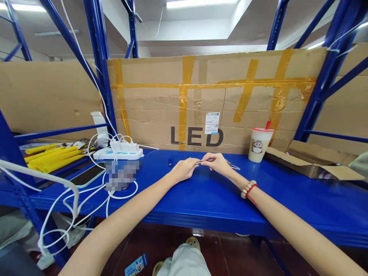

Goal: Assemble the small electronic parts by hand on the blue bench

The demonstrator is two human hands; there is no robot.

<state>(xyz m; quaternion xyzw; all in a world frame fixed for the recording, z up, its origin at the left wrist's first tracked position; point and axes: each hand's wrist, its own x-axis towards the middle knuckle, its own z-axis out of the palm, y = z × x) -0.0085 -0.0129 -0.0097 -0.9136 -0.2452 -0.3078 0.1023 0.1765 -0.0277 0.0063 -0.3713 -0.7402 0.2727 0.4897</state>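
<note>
My left hand [185, 169] and my right hand [215, 162] meet above the middle of the blue shelf [184, 203]. Between their fingertips runs a thin, pen-like piece [198, 163] with a dark and silvery surface. Both hands are closed on it, one at each end, and the fingers hide most of it. A small dark blue piece like a pen cap [170, 162] stands to the left of my left hand. Behind my right wrist lie some thin, shiny pieces [233, 165], partly covered by the wrist, too small to name.
At left are a white power strip [119, 153], tangled white cables [76, 199], a phone [88, 175] and yellow-handled tools [56, 157]. A lidded cup [259, 145] and an open cardboard box [313, 161] stand at right. Cardboard [149, 111] closes off the back.
</note>
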